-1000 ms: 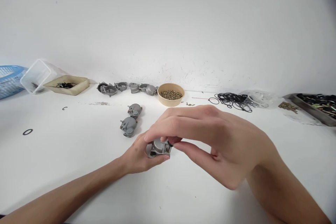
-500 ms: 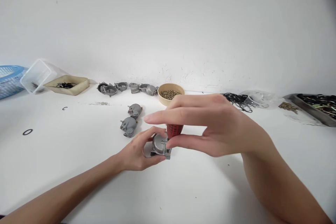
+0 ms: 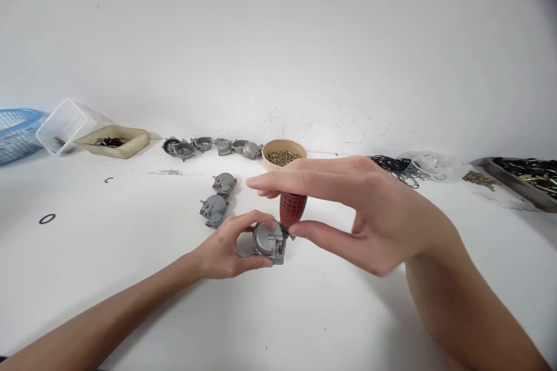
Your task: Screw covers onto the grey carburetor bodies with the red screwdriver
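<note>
My left hand [image 3: 226, 246] grips a grey metal carburetor bowl [image 3: 266, 239] from its left side, fingers on top and thumb along the near edge. Over the bowl's right side stands a short screwdriver [image 3: 292, 210] with a red and black handle, nearly upright. My right hand [image 3: 348, 208] has its thumb low on that handle and its fingers around the top. The screwdriver's tip is down at the bowl's edge, and its exact contact is hidden. Just beyond my left hand sit two similar grey carburetor parts [image 3: 214, 208].
Along the wall are more grey metal parts [image 3: 202, 144], a round tub of brass screws [image 3: 282, 145] and black rubber rings [image 3: 391, 168]. At right lie loose screws [image 3: 478, 178] and a metal tray [image 3: 517, 185]. A yellowish tray [image 3: 130, 148], clear bin [image 3: 65, 122] and blue basket [image 3: 21, 133] stand left.
My right thumb and palm have shifted lower and to the right, the fingers opening out around the handle, so more of the screwdriver shows. My left hand keeps the bowl in place.
</note>
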Action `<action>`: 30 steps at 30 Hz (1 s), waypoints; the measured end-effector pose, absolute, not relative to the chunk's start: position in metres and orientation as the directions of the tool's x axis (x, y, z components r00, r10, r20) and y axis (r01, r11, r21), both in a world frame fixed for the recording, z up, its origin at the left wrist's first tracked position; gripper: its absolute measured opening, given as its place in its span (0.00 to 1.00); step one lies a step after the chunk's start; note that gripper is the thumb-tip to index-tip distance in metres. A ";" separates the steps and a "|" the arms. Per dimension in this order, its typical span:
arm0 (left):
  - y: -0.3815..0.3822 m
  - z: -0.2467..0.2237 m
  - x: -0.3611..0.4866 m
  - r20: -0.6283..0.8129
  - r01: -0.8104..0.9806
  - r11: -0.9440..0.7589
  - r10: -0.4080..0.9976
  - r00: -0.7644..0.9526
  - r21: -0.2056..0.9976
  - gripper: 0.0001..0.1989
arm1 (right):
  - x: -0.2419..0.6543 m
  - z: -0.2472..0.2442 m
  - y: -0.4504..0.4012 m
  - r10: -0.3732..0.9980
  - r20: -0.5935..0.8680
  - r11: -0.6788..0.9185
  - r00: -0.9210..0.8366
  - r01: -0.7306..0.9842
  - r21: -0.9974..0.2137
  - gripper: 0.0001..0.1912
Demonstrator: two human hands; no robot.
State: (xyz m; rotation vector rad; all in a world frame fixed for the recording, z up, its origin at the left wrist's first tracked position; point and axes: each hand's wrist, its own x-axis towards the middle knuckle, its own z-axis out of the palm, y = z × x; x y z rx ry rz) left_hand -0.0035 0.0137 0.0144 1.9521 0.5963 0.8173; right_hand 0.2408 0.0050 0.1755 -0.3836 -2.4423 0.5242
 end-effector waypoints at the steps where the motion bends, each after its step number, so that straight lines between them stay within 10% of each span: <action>1: 0.014 0.013 -0.004 0.299 0.090 -0.464 0.695 0.654 0.881 0.26 | 0.241 0.176 0.005 0.378 0.491 0.874 -0.785 0.127 -0.470 0.23; 30: 0.014 0.013 -0.006 0.295 0.105 -0.477 0.687 0.664 0.873 0.24 | 0.241 0.170 0.014 0.394 0.514 0.875 -0.762 0.140 -0.463 0.15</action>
